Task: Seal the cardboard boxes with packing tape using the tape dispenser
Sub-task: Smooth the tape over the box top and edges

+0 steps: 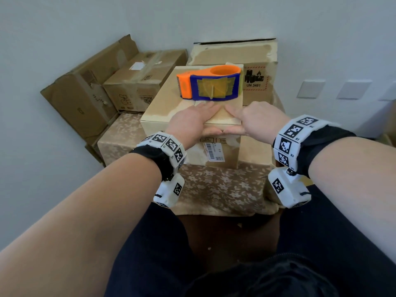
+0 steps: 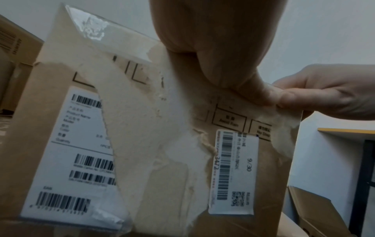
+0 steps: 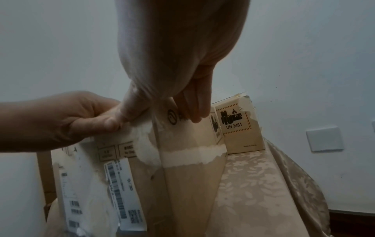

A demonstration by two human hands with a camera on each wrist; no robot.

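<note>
A tan cardboard box (image 1: 158, 112) with white barcode labels on its front stands on a floral cloth. An orange and blue tape dispenser (image 1: 211, 84) rests on the far part of its top, untouched. My left hand (image 1: 192, 121) and right hand (image 1: 257, 118) lie flat on the near part of the top. Their forefingers meet in a point and their thumbs meet along the front edge. In the left wrist view my left thumb (image 2: 233, 64) presses the box front (image 2: 162, 144) beside the right hand (image 2: 324, 96). The right wrist view shows the right hand (image 3: 182, 64) and left hand (image 3: 61, 120) at that edge.
A cloth-covered table (image 1: 225, 189) carries the box. Behind stand a box with a UN 3481 label (image 1: 257, 61), a taped box (image 1: 141, 80) and flattened cardboard (image 1: 85, 93) against the wall. White wall plates (image 1: 310, 88) are at the right. My dark-clad legs are below.
</note>
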